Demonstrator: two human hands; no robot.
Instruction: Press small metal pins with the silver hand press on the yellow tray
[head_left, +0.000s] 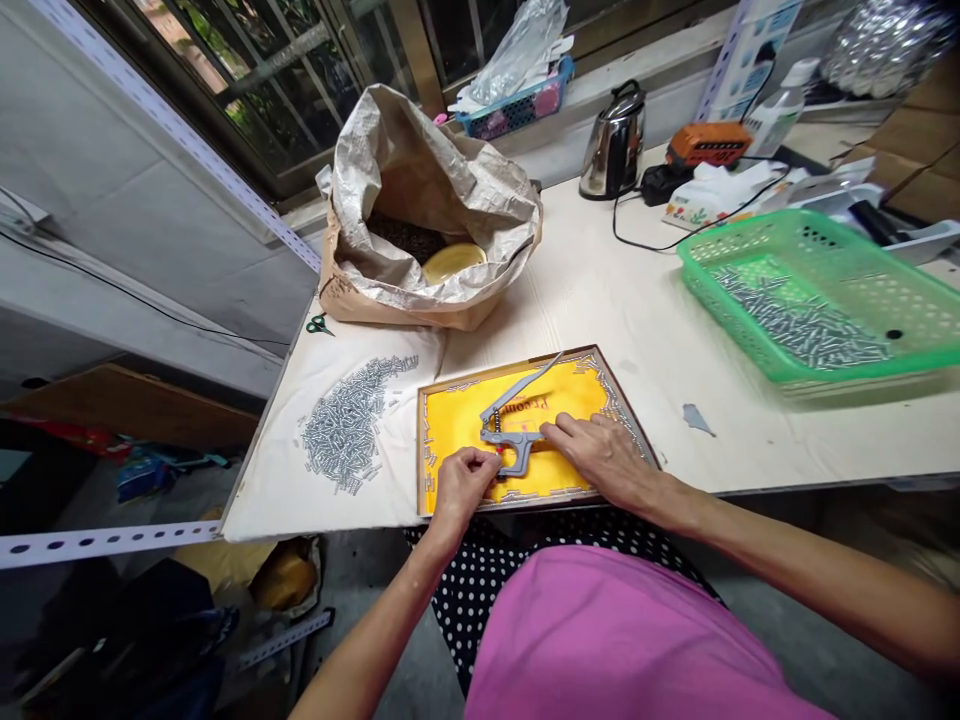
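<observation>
The left hand [463,488] curls its fingers closed around the base of a grey hand press [517,438]. The press lies on the yellow lining of a wood-framed tray [421,440] at the near edge of the desk [645,330]. The right hand [600,458] holds its fingers together with the tips against the press; whether they grip cannot be determined.

Caution: short metal pieces [616,412] line the tray's inner rim. The press's long lever reaches toward the far rim, so a wide swing could sweep these pieces loose. A push on the tray's overhanging near edge could tip it.

A loose pile of similar pieces [345,425] lies on a white cloth [262,500] left of the tray (a dragged cloth would scatter it). Green-handled scissors [319,325] lie beyond the pile. A paper sack [375,170] stands beyond the tray, and a green basket [750,235] holding more pieces sits on the right. A kettle [615,140] stands further back.
</observation>
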